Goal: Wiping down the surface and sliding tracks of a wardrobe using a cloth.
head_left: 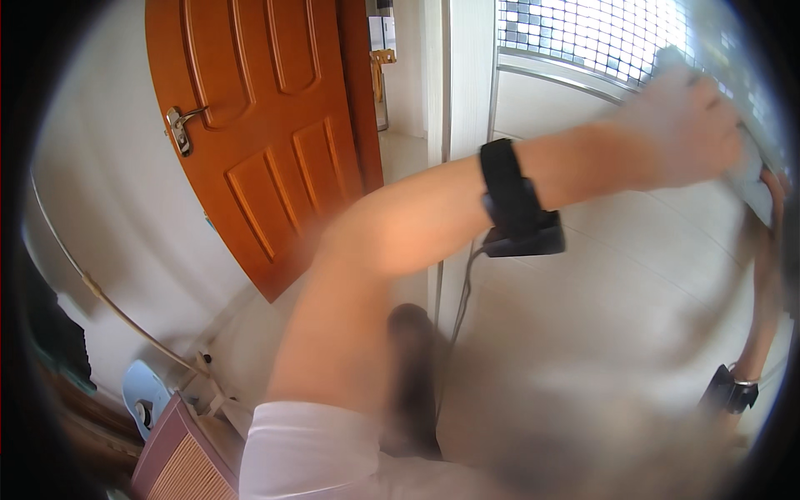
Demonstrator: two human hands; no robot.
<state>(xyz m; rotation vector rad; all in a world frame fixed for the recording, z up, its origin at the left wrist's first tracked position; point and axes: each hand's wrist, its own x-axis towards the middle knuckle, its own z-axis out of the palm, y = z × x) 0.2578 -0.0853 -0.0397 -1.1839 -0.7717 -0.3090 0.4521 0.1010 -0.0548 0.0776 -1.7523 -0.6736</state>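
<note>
Bare and bent at the elbow, my left arm reaches across to the upper right, a black strap [510,192] with a small dark box on it around the forearm. At its end my left hand [683,129], smeared by motion, is closed on a pale grey-blue cloth [755,190] that shows on both sides of it. The cloth lies against a bluish, glassy surface [737,79] beside a mesh-covered window [583,37]. My right hand [778,196] is at the right rim, close to the cloth's lower end; its fingers are mostly hidden. A bracelet and a black strap circle that wrist.
A brown panelled door [275,108] with a metal handle stands ajar at the left. A white upright frame [468,92] rises in the middle. Low at the left are a light-blue plastic object [143,392] and a reddish-brown ribbed panel [187,458]. A cable [463,308] hangs from my left strap.
</note>
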